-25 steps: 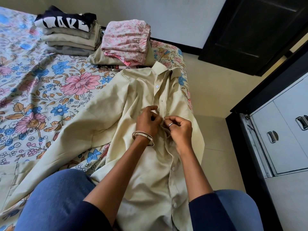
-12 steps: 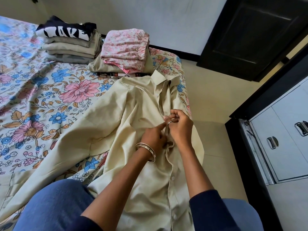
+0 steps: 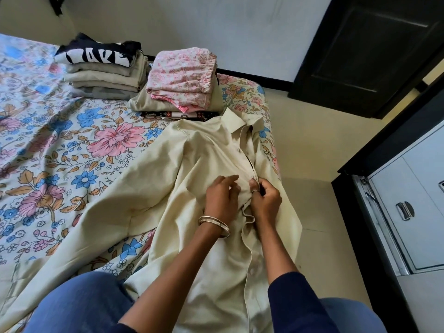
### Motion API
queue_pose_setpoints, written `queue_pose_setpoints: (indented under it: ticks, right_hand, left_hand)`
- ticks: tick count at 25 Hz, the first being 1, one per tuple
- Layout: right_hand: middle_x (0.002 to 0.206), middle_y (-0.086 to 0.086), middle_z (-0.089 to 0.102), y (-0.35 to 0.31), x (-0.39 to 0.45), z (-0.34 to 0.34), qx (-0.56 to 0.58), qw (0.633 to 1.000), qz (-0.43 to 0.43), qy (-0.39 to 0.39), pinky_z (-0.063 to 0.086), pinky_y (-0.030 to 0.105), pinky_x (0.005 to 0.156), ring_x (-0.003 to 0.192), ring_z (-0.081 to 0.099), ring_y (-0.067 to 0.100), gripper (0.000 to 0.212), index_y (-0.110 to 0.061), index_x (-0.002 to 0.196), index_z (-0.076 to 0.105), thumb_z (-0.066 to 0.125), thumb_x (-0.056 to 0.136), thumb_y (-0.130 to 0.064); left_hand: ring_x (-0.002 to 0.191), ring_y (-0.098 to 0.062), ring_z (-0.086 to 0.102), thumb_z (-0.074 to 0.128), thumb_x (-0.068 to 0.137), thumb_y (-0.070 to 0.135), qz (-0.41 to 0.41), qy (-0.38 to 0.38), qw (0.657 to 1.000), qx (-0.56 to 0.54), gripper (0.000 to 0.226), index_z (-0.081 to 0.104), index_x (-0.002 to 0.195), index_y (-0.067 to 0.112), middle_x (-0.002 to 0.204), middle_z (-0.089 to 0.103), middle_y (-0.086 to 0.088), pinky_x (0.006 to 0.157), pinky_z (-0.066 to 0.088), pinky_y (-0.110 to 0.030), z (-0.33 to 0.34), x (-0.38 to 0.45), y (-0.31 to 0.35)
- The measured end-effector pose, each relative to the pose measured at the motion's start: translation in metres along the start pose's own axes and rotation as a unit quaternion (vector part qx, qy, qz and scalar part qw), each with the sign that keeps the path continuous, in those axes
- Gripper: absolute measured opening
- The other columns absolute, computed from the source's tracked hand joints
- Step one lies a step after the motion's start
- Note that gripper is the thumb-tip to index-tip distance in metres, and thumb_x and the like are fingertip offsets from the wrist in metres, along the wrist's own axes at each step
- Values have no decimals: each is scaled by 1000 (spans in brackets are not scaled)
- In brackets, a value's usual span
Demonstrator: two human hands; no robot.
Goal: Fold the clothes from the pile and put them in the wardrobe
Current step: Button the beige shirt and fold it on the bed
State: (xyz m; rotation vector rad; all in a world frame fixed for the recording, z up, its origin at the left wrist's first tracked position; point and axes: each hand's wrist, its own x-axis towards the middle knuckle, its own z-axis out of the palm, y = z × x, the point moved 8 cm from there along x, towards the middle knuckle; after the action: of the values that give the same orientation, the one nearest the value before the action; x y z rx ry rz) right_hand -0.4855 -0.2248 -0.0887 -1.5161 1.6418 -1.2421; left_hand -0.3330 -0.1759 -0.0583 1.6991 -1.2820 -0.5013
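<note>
Cream shirt (image 3: 197, 188) lies flat on bed (image 3: 72, 152), centre frame. Left hand (image 3: 222, 199) and right hand (image 3: 265, 203) both pinch its button strip. Risk: loose grip lets button slip, front gapes, fold skews.

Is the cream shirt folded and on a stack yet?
No, the cream shirt lies spread open on the bed with the left hand and right hand at its button placket.
</note>
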Motion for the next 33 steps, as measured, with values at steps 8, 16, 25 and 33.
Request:
queue_pose_setpoints:
  ticks: [8, 16, 25, 33]
  right_hand:
    - [76, -6, 74, 22, 2, 4, 42, 994, 59, -81, 53, 32, 67, 67, 64, 7, 17, -20, 92, 76, 75, 81, -33]
    - [91, -1, 76, 5, -27, -21, 182, 976, 105, -62, 55, 29, 85, 87, 70, 8, 13, -14, 98, 77, 72, 87, -19]
    - [86, 2, 74, -106, -88, -41, -58, 971, -229, -24, 56, 32, 65, 75, 69, 21, 17, -13, 97, 77, 72, 81, -14]
    - [87, 2, 65, -105, -109, -37, -133, 951, -275, -50, 54, 42, 68, 82, 61, 28, 22, -12, 102, 75, 61, 85, -13]
  left_hand:
    - [59, -5, 64, 73, 80, 16, -201, 26, 971, -131, 11, 78, 90, 18, 69, 72, -1, 75, 54, -22, 22, 17, -7]
    - [46, -7, 57, 76, 77, 9, -212, 44, 967, -134, 8, 74, 71, 15, 59, 67, -3, 58, 53, -25, -25, -9, -15]
    - [46, -8, 63, 78, 74, 5, -117, 52, 986, -112, 15, 69, 66, 15, 56, 68, -2, 56, 53, -22, -84, -57, 28]
    - [55, -20, 65, 73, 79, 2, -159, -11, 964, -213, 11, 74, 72, 11, 62, 70, -13, 68, 60, -40, -75, -66, 13]
